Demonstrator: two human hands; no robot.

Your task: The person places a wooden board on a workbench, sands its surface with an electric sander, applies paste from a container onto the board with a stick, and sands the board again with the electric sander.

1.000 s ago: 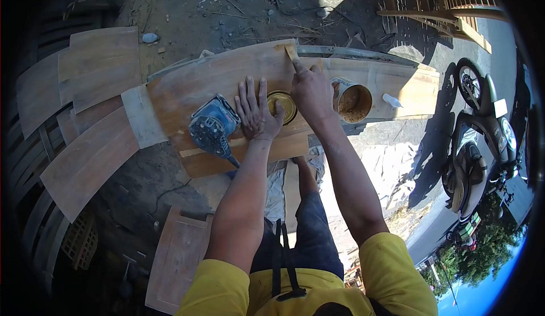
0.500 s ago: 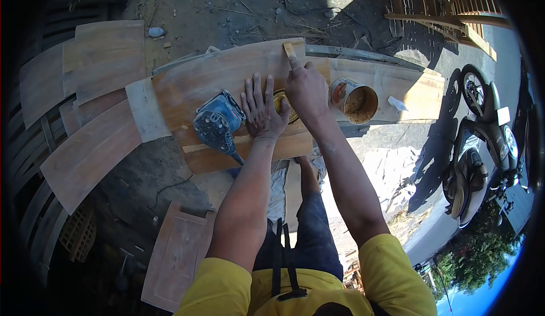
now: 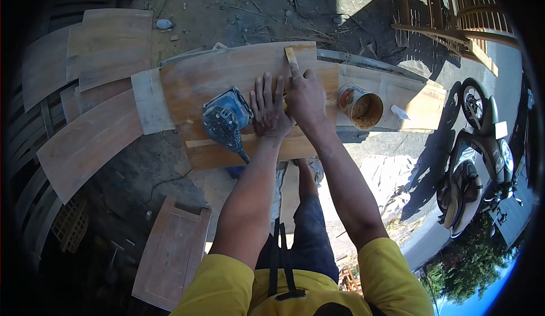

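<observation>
My left hand [image 3: 271, 109] lies flat with fingers stretched out on a wooden panel [image 3: 198, 77]. Close to its right, my right hand [image 3: 306, 101] is wrapped round a putty knife [image 3: 292, 58], whose yellowish blade rests near the panel's far edge. A blue, dust-speckled power sander [image 3: 227, 120] sits just left of my left hand. To the right of my right hand stands an open can [image 3: 366, 110] with brown paste inside. A round golden lid between my hands is almost wholly covered by them.
More wooden panels [image 3: 113, 46] lie at the left, and another panel [image 3: 173, 253] lies near my legs. A small white object [image 3: 399, 111] rests on the right-hand board [image 3: 420, 97]. Beyond are a parked motorcycle [image 3: 477, 151] and slatted wooden furniture [image 3: 454, 26].
My hands have come closer together, covering the golden lid that showed between them before. The putty knife stays near the panel's far edge. The whole view has shifted slightly.
</observation>
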